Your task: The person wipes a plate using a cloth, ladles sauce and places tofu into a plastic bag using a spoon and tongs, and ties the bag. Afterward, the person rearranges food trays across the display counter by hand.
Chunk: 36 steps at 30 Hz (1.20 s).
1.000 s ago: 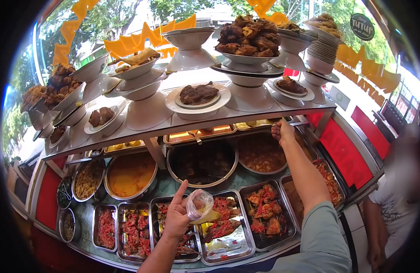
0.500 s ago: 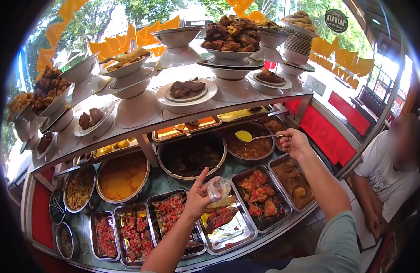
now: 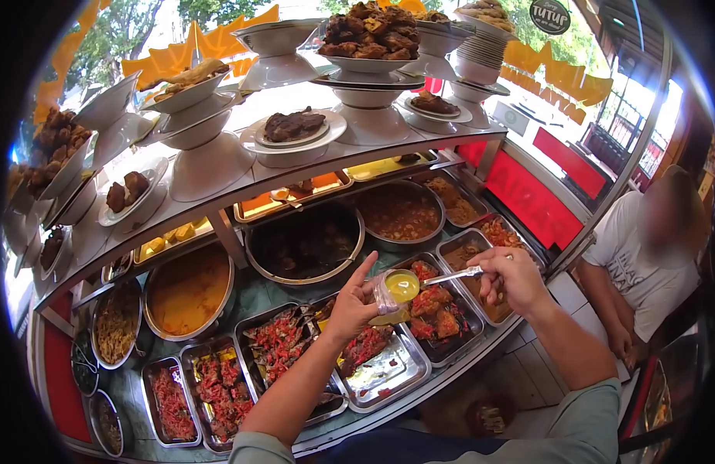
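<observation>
My left hand (image 3: 351,311) pinches a small clear plastic bag (image 3: 382,300), its index finger pointing up and away. Closed around the handle of a metal ladle (image 3: 455,275) is my right hand (image 3: 514,280). The ladle's bowl holds yellow sauce (image 3: 404,285) and sits at the bag's mouth; how far it is inside I cannot tell. Below both hands are a steel tray (image 3: 396,373) with a piece of food in red chilli and a tray of red-topped pieces (image 3: 435,309).
A large dark pot (image 3: 303,240), a pot of orange curry (image 3: 189,294) and a pot of reddish stew (image 3: 400,213) stand behind the trays. Above runs a shelf (image 3: 295,174) with stacked dishes. A person in a white shirt (image 3: 636,247) sits at the right.
My right hand has brought the filled ladle down and left from above the stew pot to the bag. My left hand has risen slightly, still holding the bag. The view has shifted.
</observation>
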Tool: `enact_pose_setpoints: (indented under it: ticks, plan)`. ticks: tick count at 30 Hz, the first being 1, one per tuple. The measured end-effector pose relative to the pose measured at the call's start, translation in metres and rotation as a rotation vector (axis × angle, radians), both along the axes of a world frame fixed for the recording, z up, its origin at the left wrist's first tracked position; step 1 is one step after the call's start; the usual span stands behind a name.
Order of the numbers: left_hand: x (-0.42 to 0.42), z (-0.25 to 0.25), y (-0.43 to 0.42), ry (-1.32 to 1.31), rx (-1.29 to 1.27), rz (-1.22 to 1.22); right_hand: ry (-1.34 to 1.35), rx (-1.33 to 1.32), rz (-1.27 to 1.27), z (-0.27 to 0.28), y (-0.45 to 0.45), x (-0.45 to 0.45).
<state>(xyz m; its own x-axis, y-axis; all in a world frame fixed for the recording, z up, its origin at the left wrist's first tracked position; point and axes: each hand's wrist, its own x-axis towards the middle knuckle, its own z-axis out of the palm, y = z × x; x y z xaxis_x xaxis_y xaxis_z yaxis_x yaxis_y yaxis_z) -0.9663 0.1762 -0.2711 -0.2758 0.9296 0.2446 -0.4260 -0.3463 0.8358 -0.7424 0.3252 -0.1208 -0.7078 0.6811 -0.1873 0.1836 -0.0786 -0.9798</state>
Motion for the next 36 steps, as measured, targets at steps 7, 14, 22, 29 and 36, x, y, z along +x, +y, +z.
enact_pose_setpoints:
  ticks: [7, 14, 22, 29, 36]
  plan:
    - [-0.004, 0.003, -0.009, -0.064, -0.068, 0.013, 0.082, 1.563, 0.706, 0.000, -0.033, 0.000]
    - [-0.011, 0.008, -0.015, -0.079, -0.040, 0.129, 0.028, 0.281, 0.242, -0.007, 0.023, -0.021]
    - [-0.016, 0.025, -0.020, -0.128, -0.068, 0.324, 0.362, -0.451, 0.022, -0.073, 0.176, -0.119]
    - [-0.012, 0.042, -0.040, -0.191, -0.066, 0.474, 0.255, 0.292, -0.315, -0.109, 0.258, -0.242]
    - [-0.009, 0.042, -0.056, -0.181, -0.096, 0.586, -0.101, 1.208, -0.320, -0.132, 0.255, -0.280]
